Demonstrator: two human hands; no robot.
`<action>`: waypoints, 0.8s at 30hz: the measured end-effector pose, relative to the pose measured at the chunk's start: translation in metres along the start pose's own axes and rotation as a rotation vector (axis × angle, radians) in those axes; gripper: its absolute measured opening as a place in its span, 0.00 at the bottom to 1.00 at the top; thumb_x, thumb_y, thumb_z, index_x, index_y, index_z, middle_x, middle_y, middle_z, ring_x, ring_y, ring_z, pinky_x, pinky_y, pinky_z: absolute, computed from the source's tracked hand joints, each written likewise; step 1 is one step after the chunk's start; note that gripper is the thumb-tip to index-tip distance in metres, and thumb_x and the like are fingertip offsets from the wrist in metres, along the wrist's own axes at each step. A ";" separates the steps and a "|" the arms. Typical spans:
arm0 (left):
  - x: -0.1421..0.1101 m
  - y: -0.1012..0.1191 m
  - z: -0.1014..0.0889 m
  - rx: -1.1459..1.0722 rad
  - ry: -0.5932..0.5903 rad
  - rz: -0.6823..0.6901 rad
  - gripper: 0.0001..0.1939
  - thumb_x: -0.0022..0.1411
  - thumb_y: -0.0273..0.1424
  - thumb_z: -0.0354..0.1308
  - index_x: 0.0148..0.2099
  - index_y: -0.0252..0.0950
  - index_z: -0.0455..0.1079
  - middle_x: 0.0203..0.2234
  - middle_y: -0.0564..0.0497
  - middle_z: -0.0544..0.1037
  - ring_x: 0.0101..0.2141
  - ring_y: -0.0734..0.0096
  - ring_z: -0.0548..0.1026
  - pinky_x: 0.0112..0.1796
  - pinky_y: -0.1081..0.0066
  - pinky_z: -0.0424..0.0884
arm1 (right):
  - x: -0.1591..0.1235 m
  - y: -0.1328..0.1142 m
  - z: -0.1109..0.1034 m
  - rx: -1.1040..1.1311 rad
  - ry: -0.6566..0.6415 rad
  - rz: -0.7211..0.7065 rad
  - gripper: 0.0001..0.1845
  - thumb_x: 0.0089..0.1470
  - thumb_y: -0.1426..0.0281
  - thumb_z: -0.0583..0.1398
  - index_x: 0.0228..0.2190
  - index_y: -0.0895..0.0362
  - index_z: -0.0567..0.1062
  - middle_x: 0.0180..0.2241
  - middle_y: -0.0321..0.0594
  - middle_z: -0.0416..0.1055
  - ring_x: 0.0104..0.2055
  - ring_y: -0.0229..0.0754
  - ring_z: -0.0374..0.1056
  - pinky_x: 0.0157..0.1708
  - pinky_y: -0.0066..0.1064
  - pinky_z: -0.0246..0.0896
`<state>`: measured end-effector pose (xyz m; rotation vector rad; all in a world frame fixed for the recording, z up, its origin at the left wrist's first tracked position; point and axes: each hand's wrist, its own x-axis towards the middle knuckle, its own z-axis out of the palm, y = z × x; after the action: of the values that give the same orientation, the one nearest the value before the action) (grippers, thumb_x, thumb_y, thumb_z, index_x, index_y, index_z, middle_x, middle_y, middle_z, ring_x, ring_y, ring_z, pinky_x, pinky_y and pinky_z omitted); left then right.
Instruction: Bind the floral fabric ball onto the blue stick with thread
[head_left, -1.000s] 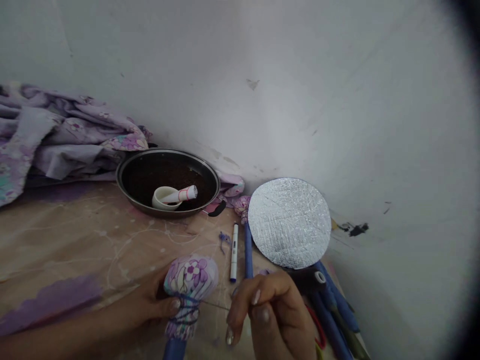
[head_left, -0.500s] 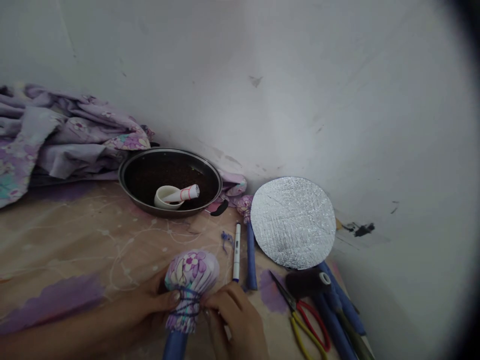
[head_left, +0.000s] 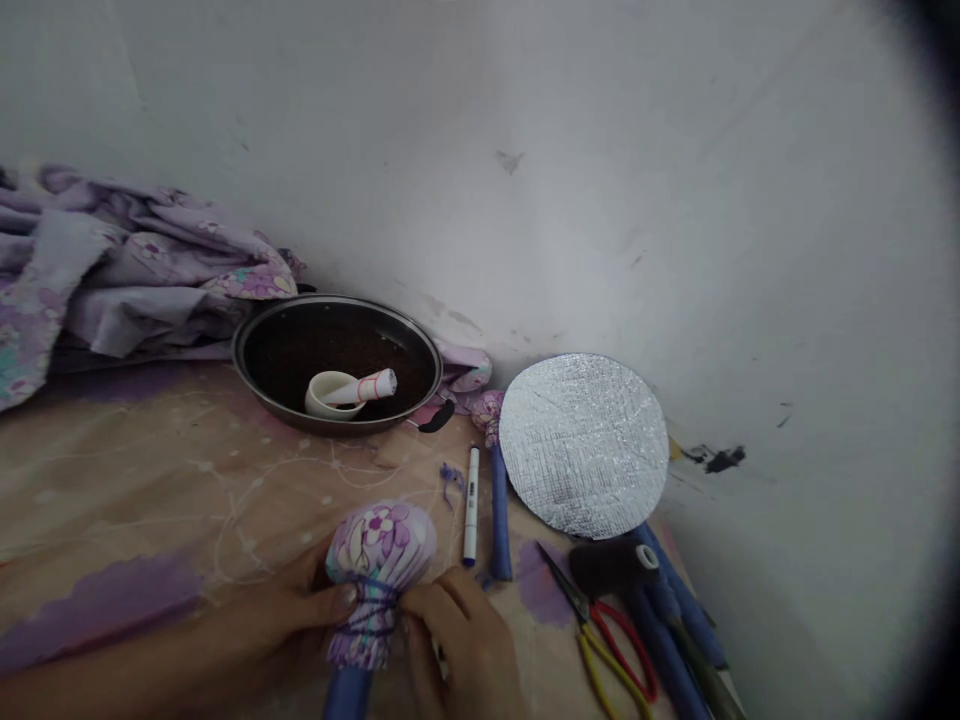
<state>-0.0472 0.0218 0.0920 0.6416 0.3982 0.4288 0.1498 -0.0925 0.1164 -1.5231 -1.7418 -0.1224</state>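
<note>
A floral purple fabric ball (head_left: 381, 545) is tied with dark thread onto a blue stick (head_left: 346, 693) at the bottom centre. My left hand (head_left: 289, 610) grips the ball's left side, thumb pressed on the wrapped neck. Fingers of my right hand (head_left: 461, 645) are curled against the neck from the right, pinching at the thread there. What the right fingers hold is too small to make out.
A dark pan (head_left: 337, 362) with a white cup and a rolled paper stands behind. A white marker (head_left: 470, 503), a blue stick (head_left: 499, 510), a round silver foil disc (head_left: 583, 443), scissors (head_left: 611, 655), a thread spool (head_left: 616, 566) and crumpled purple cloth (head_left: 127, 275) lie around. The wall is close behind.
My right hand came down from a raised position over the scissors and spool to the ball's tied neck, and has stayed there since. The left hand has kept its grip.
</note>
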 end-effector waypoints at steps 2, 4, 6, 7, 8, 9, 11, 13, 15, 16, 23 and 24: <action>-0.001 0.002 0.002 -0.023 0.046 -0.024 0.38 0.59 0.46 0.92 0.70 0.54 0.89 0.52 0.54 0.97 0.68 0.39 0.88 0.70 0.54 0.83 | 0.001 -0.001 0.001 -0.008 0.004 -0.003 0.17 0.70 0.78 0.57 0.38 0.49 0.82 0.33 0.37 0.80 0.31 0.43 0.80 0.32 0.32 0.66; -0.002 0.003 0.005 -0.034 0.086 -0.025 0.37 0.56 0.44 0.94 0.66 0.55 0.91 0.52 0.56 0.98 0.70 0.39 0.87 0.75 0.53 0.79 | 0.002 -0.002 -0.001 -0.025 -0.057 -0.002 0.17 0.69 0.80 0.58 0.39 0.49 0.83 0.34 0.36 0.81 0.32 0.42 0.81 0.32 0.32 0.68; -0.003 0.003 0.006 -0.046 0.093 -0.017 0.36 0.55 0.43 0.94 0.65 0.55 0.92 0.53 0.57 0.97 0.71 0.40 0.87 0.78 0.52 0.76 | 0.003 -0.002 -0.002 -0.025 -0.063 -0.001 0.17 0.68 0.80 0.58 0.40 0.49 0.83 0.34 0.36 0.81 0.32 0.42 0.81 0.32 0.32 0.67; -0.003 0.003 0.007 -0.055 0.093 -0.018 0.35 0.56 0.43 0.94 0.64 0.54 0.92 0.54 0.57 0.97 0.71 0.41 0.86 0.79 0.52 0.75 | 0.003 -0.002 -0.001 -0.013 -0.035 -0.001 0.17 0.68 0.80 0.57 0.40 0.49 0.83 0.34 0.36 0.80 0.31 0.42 0.81 0.31 0.32 0.66; -0.003 0.003 0.007 -0.066 0.092 -0.019 0.35 0.56 0.43 0.94 0.64 0.54 0.92 0.55 0.57 0.97 0.71 0.42 0.86 0.79 0.52 0.74 | 0.002 -0.003 0.000 0.009 -0.012 0.002 0.17 0.68 0.80 0.57 0.40 0.49 0.82 0.33 0.36 0.80 0.31 0.42 0.80 0.31 0.33 0.65; -0.004 0.002 0.007 -0.073 0.093 -0.018 0.34 0.56 0.43 0.94 0.64 0.53 0.93 0.56 0.56 0.97 0.71 0.43 0.86 0.78 0.53 0.74 | 0.001 -0.003 0.002 0.033 0.000 0.008 0.17 0.68 0.81 0.56 0.39 0.49 0.81 0.33 0.36 0.80 0.31 0.42 0.80 0.30 0.34 0.63; -0.004 0.002 0.006 -0.071 0.095 -0.014 0.33 0.58 0.42 0.93 0.64 0.52 0.92 0.57 0.55 0.97 0.71 0.42 0.86 0.77 0.54 0.76 | -0.001 -0.004 0.007 0.082 -0.001 0.034 0.17 0.66 0.81 0.57 0.40 0.49 0.80 0.33 0.35 0.80 0.31 0.41 0.80 0.29 0.34 0.60; -0.004 0.002 0.005 -0.055 0.099 -0.011 0.33 0.58 0.41 0.93 0.65 0.51 0.92 0.56 0.54 0.97 0.70 0.42 0.87 0.75 0.55 0.78 | -0.002 -0.005 0.011 0.113 0.007 0.060 0.16 0.66 0.81 0.57 0.40 0.49 0.78 0.34 0.35 0.80 0.31 0.41 0.80 0.30 0.35 0.59; -0.004 0.002 0.004 -0.037 0.101 -0.018 0.34 0.58 0.41 0.93 0.65 0.51 0.92 0.56 0.53 0.97 0.70 0.42 0.87 0.74 0.57 0.79 | -0.001 -0.007 0.012 0.121 0.038 0.066 0.16 0.65 0.81 0.56 0.39 0.48 0.77 0.33 0.34 0.80 0.30 0.41 0.80 0.29 0.36 0.58; -0.004 0.001 0.003 -0.034 0.096 -0.022 0.35 0.57 0.42 0.93 0.65 0.52 0.92 0.57 0.53 0.97 0.70 0.42 0.87 0.74 0.57 0.79 | 0.000 -0.008 0.011 0.116 0.028 0.064 0.15 0.65 0.81 0.56 0.39 0.48 0.76 0.33 0.34 0.80 0.30 0.41 0.80 0.29 0.36 0.59; -0.001 -0.001 -0.006 0.044 0.049 -0.031 0.39 0.60 0.47 0.92 0.71 0.52 0.89 0.57 0.50 0.97 0.69 0.39 0.88 0.75 0.49 0.81 | 0.005 -0.013 -0.005 0.078 -0.099 0.100 0.15 0.68 0.81 0.59 0.40 0.49 0.77 0.35 0.34 0.83 0.34 0.41 0.83 0.34 0.31 0.68; -0.001 0.000 -0.007 0.060 0.044 -0.030 0.40 0.60 0.47 0.91 0.72 0.52 0.88 0.56 0.49 0.97 0.68 0.39 0.89 0.74 0.50 0.82 | 0.005 -0.013 -0.006 0.089 -0.106 0.102 0.14 0.69 0.81 0.59 0.41 0.49 0.77 0.36 0.34 0.83 0.34 0.41 0.84 0.35 0.30 0.69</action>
<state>-0.0514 0.0245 0.0868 0.6848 0.4632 0.4043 0.1415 -0.0949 0.1290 -1.5733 -1.7239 0.0879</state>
